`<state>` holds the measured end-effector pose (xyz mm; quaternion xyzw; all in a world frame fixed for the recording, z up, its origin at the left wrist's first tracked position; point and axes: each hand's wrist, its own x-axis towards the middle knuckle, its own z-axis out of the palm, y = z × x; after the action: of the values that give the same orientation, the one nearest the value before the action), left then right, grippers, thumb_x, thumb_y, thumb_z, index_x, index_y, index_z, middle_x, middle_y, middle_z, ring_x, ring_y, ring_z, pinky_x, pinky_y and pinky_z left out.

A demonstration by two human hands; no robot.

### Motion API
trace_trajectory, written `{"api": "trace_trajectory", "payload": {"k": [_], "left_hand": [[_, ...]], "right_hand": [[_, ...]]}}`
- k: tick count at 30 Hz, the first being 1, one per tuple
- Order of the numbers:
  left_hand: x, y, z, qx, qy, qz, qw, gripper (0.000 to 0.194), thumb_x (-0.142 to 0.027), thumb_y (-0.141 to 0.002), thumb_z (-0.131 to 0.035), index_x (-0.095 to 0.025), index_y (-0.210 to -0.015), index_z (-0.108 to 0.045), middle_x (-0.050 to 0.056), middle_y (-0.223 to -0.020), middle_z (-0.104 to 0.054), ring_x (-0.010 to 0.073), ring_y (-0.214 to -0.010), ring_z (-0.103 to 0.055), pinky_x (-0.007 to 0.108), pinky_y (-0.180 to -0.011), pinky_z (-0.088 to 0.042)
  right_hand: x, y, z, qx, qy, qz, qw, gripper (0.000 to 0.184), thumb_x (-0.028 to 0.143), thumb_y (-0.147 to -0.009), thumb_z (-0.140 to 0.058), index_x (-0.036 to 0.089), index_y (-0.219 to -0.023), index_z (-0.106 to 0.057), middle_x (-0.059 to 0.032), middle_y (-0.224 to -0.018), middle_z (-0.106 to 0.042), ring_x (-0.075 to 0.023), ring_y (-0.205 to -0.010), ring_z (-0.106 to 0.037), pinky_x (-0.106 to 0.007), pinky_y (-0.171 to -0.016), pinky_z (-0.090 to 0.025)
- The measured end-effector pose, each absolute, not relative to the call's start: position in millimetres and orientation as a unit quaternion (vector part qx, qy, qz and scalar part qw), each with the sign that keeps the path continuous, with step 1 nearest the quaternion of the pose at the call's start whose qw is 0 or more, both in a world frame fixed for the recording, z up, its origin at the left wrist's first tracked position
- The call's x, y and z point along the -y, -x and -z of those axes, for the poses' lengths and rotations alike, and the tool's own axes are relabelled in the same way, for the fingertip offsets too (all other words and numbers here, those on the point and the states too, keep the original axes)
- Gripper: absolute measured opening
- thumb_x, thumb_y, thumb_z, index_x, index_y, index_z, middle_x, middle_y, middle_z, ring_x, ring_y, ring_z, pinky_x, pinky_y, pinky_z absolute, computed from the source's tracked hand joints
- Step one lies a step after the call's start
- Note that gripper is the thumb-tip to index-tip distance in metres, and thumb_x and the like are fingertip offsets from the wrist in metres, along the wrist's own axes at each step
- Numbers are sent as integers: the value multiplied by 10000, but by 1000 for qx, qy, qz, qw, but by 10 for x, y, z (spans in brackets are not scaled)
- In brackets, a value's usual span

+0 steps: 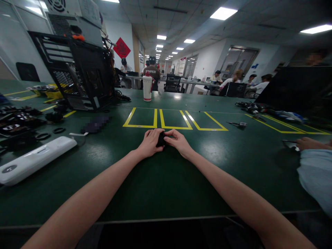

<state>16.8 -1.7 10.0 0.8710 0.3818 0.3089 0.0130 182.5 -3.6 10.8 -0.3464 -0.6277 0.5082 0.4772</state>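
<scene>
Left hand [151, 142] around black object [161, 139]

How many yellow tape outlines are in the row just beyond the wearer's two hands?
3: the left outline, the middle outline and the right outline, side by side beyond the left hand and right hand. None seems hidden.

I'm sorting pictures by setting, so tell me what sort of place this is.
Probably a shared electronics workshop or assembly room: a black computer case stands on a green worktable marked with yellow outlines, and people are around desks farther back.
</scene>
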Motion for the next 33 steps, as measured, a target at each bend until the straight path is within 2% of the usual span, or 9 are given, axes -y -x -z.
{"api": "trace_trajectory", "payload": {"k": [5,10,16,21,26,33], "left_hand": [[22,-166,-104,-386,-869,-309,16,575,-234,-667,-568,-214,-1164,-281,63,-1122,-453,232,-1071,-422,408,-945,-242],[12,-164,-95,-383,-871,-307,20,587,-237,-666,-566,-209,-1175,-276,71,-1137,-441,235,-1082,-411,404,-945,-245],[12,-169,-96,-383,-871,-308,13,572,-251,-676,-561,-203,-1172,-281,70,-1126,-449,229,-1071,-418,400,-945,-245],[13,-173,-100,-385,-870,-308,15,575,-237,-666,-567,-208,-1164,-281,69,-1133,-445,232,-1077,-414,404,-948,-241],[26,-163,-119,-385,-873,-300,22,580,-235,-673,-562,-206,-1176,-275,72,-1143,-435,232,-1087,-407,404,-951,-241],[38,-163,-135,-382,-873,-303,25,569,-240,-686,-550,-207,-1180,-270,72,-1136,-437,234,-1079,-414,412,-945,-252]], "right_hand": [[37,-1837,-119,629,352,-511,468,334,286,-652,-632,194,-953,-520,-34,-969,-557,-141,-877,-554,-353,-845,-428],[48,-1847,-112,643,315,-509,478,339,209,-587,-687,201,-875,-508,-5,-973,-540,-132,-929,-533,-329,-897,-403],[36,-1820,-124,631,350,-506,473,243,288,-653,-631,202,-842,-505,-1,-900,-551,-116,-822,-545,-333,-835,-429],[30,-1832,-116,631,353,-512,463,311,289,-662,-624,204,-942,-520,-26,-982,-545,-136,-893,-539,-339,-851,-417],[43,-1841,-102,638,311,-521,474,359,211,-587,-685,206,-894,-500,-10,-1005,-527,-141,-937,-534,-333,-879,-410],[50,-1815,-125,641,333,-498,480,257,293,-659,-626,205,-870,-507,-13,-956,-537,-133,-888,-541,-326,-838,-425]]}}
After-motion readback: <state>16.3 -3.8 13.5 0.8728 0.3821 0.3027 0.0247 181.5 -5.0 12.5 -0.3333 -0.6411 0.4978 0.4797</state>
